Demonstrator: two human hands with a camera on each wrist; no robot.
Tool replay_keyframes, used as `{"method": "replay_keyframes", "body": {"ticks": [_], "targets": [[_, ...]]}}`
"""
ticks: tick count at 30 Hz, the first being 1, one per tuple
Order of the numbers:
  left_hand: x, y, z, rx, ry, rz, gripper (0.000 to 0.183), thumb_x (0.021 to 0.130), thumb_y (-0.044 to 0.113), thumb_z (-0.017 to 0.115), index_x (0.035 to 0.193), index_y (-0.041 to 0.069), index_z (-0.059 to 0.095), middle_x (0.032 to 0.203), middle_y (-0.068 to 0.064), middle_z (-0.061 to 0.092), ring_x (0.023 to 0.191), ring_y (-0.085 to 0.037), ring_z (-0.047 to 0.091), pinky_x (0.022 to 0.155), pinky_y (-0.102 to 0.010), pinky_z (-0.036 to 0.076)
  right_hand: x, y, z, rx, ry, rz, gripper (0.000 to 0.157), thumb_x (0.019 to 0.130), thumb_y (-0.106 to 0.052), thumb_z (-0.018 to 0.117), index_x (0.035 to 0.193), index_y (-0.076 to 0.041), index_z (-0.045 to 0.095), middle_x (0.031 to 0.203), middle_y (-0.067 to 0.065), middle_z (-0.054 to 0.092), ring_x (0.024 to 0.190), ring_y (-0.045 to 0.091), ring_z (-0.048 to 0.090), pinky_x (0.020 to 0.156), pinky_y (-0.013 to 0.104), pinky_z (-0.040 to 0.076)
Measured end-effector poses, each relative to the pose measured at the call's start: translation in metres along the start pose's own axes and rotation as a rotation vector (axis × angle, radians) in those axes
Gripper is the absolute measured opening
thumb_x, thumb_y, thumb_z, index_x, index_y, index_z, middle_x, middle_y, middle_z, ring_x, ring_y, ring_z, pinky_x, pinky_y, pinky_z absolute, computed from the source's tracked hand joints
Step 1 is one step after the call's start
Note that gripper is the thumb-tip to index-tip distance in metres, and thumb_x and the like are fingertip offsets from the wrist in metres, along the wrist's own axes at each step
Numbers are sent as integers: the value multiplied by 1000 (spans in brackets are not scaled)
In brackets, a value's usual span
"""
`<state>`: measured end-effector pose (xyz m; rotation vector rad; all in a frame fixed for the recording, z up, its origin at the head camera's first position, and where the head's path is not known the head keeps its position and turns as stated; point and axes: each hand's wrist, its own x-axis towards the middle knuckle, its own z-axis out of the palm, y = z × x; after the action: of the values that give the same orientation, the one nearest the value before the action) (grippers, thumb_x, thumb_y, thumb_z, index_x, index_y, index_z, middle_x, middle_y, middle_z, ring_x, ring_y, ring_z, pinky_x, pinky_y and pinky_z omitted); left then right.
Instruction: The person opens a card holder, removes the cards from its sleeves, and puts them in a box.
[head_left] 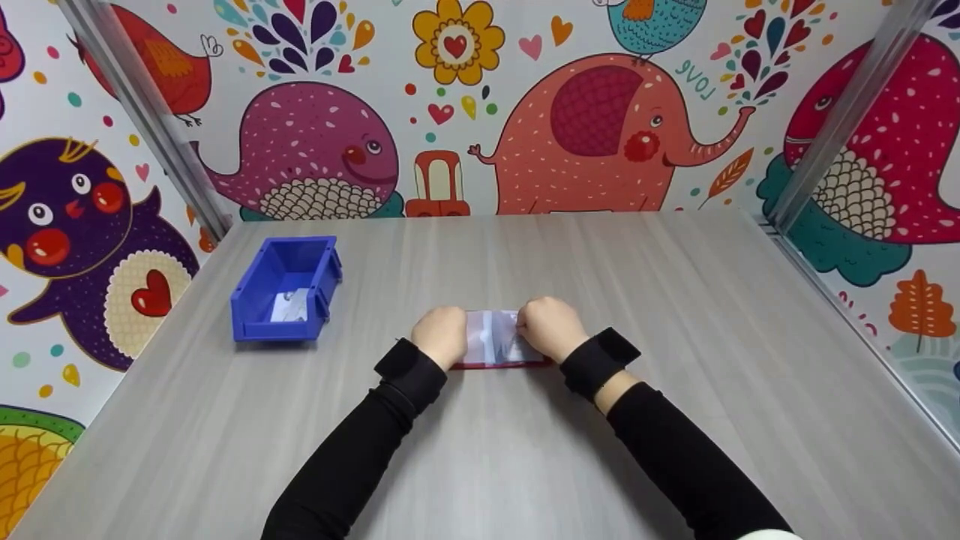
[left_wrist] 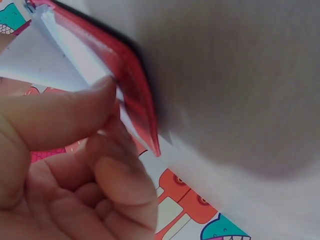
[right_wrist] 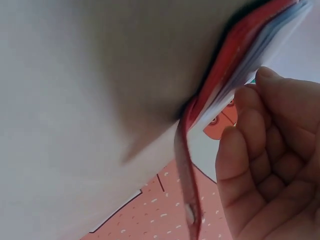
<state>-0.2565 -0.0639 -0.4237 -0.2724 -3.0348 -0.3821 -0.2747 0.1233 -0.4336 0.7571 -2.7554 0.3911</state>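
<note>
An opened red card holder (head_left: 501,367) with clear plastic sleeves lies on the table between both hands in the head view. My left hand (head_left: 441,335) is at its left side; in the left wrist view, thumb and forefinger pinch a sleeve (left_wrist: 75,55) by the red cover (left_wrist: 131,82). At the right side is my right hand (head_left: 553,328). The right wrist view shows its thumb and forefinger pinching the edge of the stacked sleeves (right_wrist: 250,60). A red strap (right_wrist: 187,170) with a snap button hangs out from the cover. In the head view the hands hide the holder's ends.
A blue plastic bin (head_left: 276,331) stands at the left of the table, with a white printed card or paper (head_left: 291,306) inside. Patterned panels (head_left: 442,112) rise behind the table and at both sides, with metal posts (head_left: 142,112) at the corners.
</note>
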Motion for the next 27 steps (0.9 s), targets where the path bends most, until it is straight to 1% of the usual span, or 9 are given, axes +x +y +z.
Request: {"method": "replay_keyframes", "body": {"ticks": [8,12,15,22,27], "targets": [[-1,-2,0,4,14,17,9,80,-6,63,81,1,68,85,-14,70,81,-32,68,66,-44,56,3,-13,5,-19,39,-27,17,77,-5,77,62,-7,68,66,7,65,63,29,63,59,46,52],[-1,-2,0,1,16,21,9,79,-6,65,82,1,69,86,-14,70,82,-33,68,67,-45,56,4,-19,7,-28,75,-30,22,76,-7,77,58,-8,64,64,7,62,60,32,61,54,48,50],[-2,-2,0,-1,23,26,8,78,-5,65,81,1,68,85,-14,70,82,-33,68,66,-46,55,5,-22,9,-46,94,-34,25,74,-7,78,56,-8,61,63,6,60,59,31,60,53,48,50],[0,-3,1,2,12,29,6,78,-2,68,82,1,69,86,-15,70,82,-32,68,67,-46,55,4,-27,10,-57,108,-49,25,74,-10,82,58,-7,62,63,6,59,60,29,60,52,47,50],[2,-4,2,-5,2,38,5,77,-1,68,81,2,69,86,-14,70,82,-32,68,69,-46,55,4,-29,10,-42,104,-65,22,74,-7,81,60,-6,65,64,7,57,61,30,60,55,46,50]]}}
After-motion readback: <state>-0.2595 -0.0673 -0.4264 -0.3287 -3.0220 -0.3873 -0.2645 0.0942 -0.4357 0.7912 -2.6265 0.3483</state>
